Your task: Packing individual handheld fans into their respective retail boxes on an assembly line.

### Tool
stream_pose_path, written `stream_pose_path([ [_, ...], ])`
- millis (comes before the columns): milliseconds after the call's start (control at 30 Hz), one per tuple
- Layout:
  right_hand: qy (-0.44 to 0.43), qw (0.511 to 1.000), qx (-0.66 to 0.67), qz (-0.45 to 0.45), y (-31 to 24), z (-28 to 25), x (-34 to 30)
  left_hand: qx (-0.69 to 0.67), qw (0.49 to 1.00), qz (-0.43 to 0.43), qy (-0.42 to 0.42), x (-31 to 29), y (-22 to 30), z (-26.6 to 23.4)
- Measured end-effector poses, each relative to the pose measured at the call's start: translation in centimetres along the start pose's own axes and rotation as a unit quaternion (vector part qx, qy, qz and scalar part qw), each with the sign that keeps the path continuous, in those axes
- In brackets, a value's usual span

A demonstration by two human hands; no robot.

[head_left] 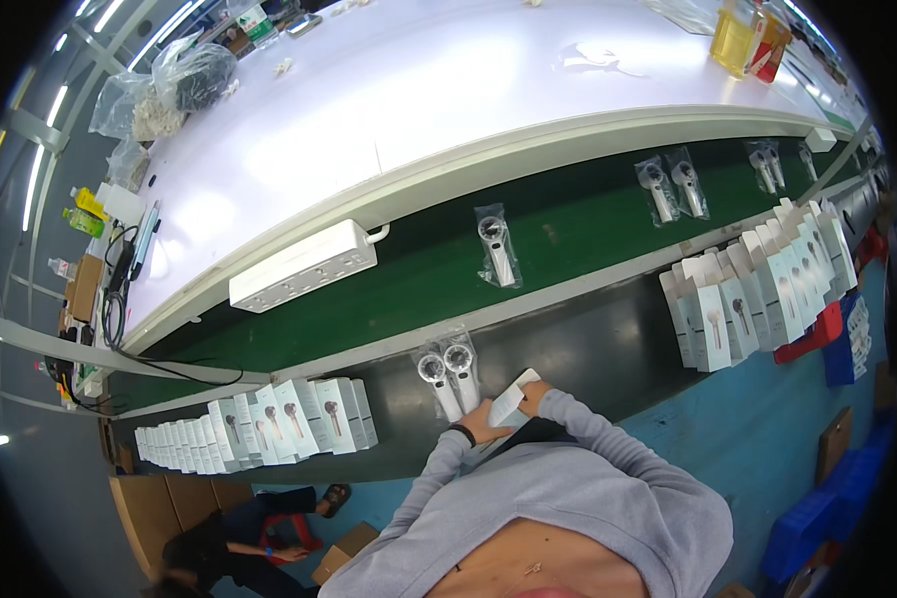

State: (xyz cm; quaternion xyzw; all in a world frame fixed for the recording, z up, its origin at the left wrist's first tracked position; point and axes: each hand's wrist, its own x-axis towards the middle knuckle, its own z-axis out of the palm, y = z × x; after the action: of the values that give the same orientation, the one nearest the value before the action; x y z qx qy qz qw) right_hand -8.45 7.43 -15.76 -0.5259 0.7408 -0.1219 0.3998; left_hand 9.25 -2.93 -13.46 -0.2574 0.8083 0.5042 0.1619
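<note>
- White carton [508, 404], one, slim and pale: between both hands, tilted, close in front of the grey-clad torso, at the near edge of the dark work surface [608, 344].
- Left hand [483, 424], bare, dark band at the wrist: grasping the carton's left side; exact placement of each fingertip too small to tell.
- Right hand [535, 396], bare, grey sleeve: fingers bent around the carton's upper right end, grasping it; fingertips partly hidden.
- Bagged handheld devices [458, 361], two, round-headed with white handles: side by side in clear wrapping, on the dark surface, just beside the left hand.
- Single bagged device [498, 249], same kind: on the green belt [578, 234], beyond the hands.
- Further bagged devices [686, 186], several: farther right along the same belt.
- Left row of boxes [289, 419], pale, printed with a device picture: standing upright, packed close, left of the hands.
- Right row of boxes [743, 309], similar: upright, raised flaps at the tops, well apart from the right hand.
- White socket strip [304, 267]: along the edge of the white table [399, 85].
</note>
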Motion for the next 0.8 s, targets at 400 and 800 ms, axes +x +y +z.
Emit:
stream_pose_path([
  [400,0.11,0.988,0.096,0.054,-0.7,-0.1,-0.7,-0.07,0.997,-0.044,0.011,0.6,-0.6,-0.7],
  [800,-0.068,0.949,0.302,-0.055,2.9,0.3,0.6,-0.079,0.996,-0.044,0.005,1.2,-2.6,-0.1],
])
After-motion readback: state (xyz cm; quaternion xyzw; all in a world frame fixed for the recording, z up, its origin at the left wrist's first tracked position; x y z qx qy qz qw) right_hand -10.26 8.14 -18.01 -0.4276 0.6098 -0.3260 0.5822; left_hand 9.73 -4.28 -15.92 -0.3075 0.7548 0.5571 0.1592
